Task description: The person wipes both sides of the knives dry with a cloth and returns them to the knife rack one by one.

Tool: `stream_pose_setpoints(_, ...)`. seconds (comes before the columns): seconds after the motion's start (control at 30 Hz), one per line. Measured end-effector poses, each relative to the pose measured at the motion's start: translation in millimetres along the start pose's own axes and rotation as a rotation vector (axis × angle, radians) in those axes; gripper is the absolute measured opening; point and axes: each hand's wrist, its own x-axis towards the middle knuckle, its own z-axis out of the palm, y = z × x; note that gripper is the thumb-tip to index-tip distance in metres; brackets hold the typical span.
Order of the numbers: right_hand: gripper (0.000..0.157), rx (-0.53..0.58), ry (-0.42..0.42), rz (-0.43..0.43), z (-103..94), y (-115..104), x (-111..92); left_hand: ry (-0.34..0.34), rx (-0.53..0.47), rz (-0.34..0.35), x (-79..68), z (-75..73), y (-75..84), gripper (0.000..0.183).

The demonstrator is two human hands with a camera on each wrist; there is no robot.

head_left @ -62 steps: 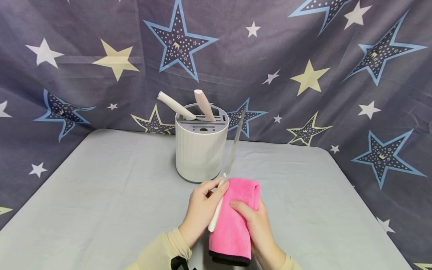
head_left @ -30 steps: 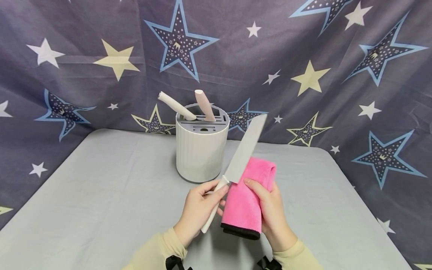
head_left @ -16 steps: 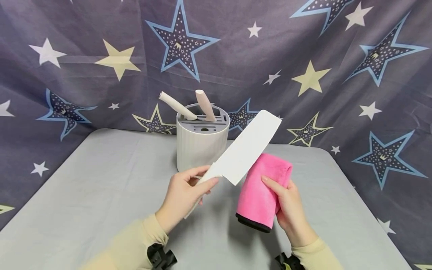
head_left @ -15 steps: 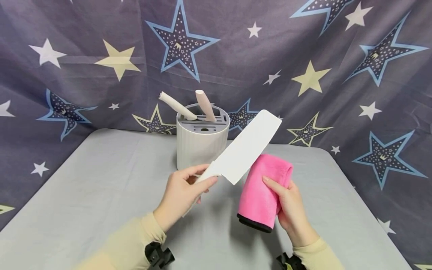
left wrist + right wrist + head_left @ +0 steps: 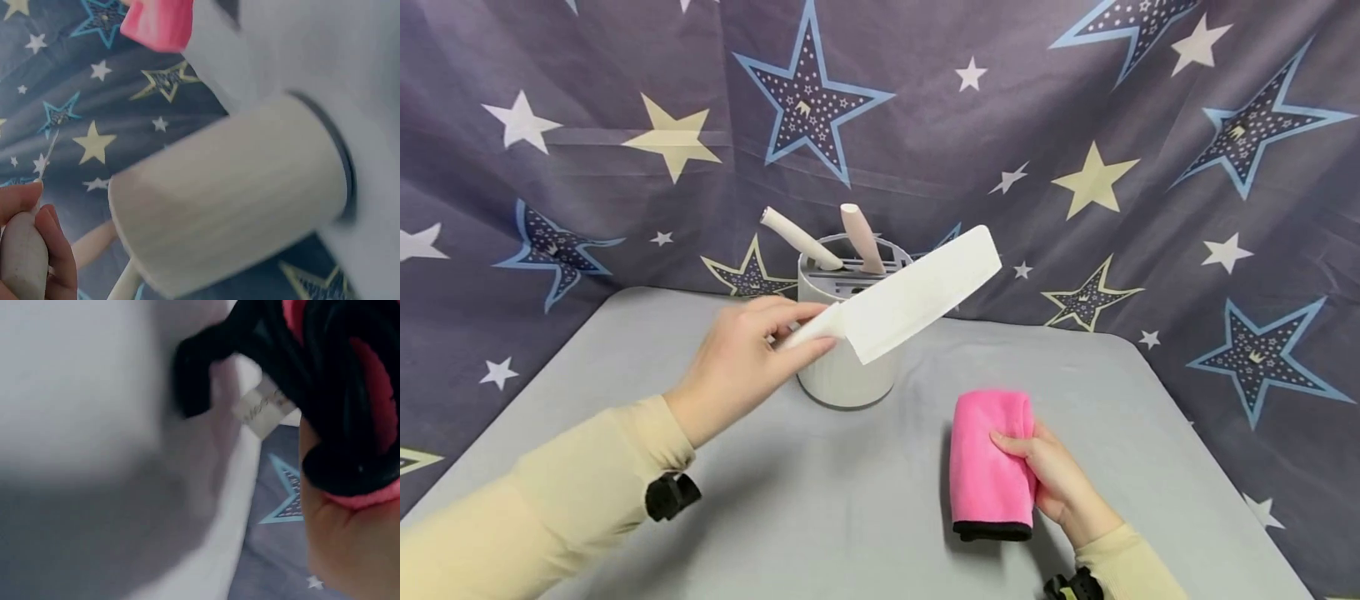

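My left hand (image 5: 741, 358) grips a white-handled cleaver (image 5: 925, 292), raised in front of the round knife block (image 5: 850, 379), its broad pale blade slanting up to the right. In the left wrist view that hand (image 5: 37, 244) is curled round the handle at the lower left, beside the ribbed side of the block (image 5: 237, 194). Lower right, my right hand (image 5: 1056, 475) holds a folded pink towel (image 5: 992, 462), thumb on its front. The right wrist view shows the towel's black-edged folds (image 5: 350, 469) and a white tag (image 5: 265, 409).
A cream knife handle (image 5: 801, 239) and a pink knife handle (image 5: 861, 237) lean out of the block's slotted top. The block stands toward the back of a grey cloth-covered table (image 5: 820, 517). Behind hangs a dark curtain (image 5: 970, 150) printed with stars.
My left hand has lifted the cleaver away from the towel, up and left to the knife block, its blade now lying flatter. My right hand has moved right with the towel.
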Motion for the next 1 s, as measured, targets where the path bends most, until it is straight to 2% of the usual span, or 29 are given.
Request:
stream_pose_setpoints(0.13,0.058,-0.080,-0.032,0.042,-9.4,9,7,0.034,0.097,0.200,10.2,-19.4,-4.1,0.030)
stream_pose_setpoints(0.23,0.058,-0.179,-0.034,0.042,-14.8,15,11,0.025,0.198,0.292,18.5,-35.3,-3.8,0.030)
stream_pose_setpoints(0.43,0.053,-0.373,0.045,-0.008,-22.7,21,17,-0.051,0.351,0.347,35.2,-64.4,-0.8,0.031)
stream_pose_setpoints(0.6,0.065,-0.503,0.118,-0.016,-29.0,19,19,-0.051,0.430,0.449,45.7,-82.8,-2.8,0.031)
stream_pose_setpoints(0.77,0.075,-0.521,0.120,-0.004,-34.1,16,19,-0.074,0.510,0.511,56.9,-99.1,-6.6,0.032)
stream_pose_setpoints(1.0,0.075,-0.523,0.123,0.005,-36.0,17,19,-0.168,0.631,0.530,71.7,-120.3,-11.0,0.032)
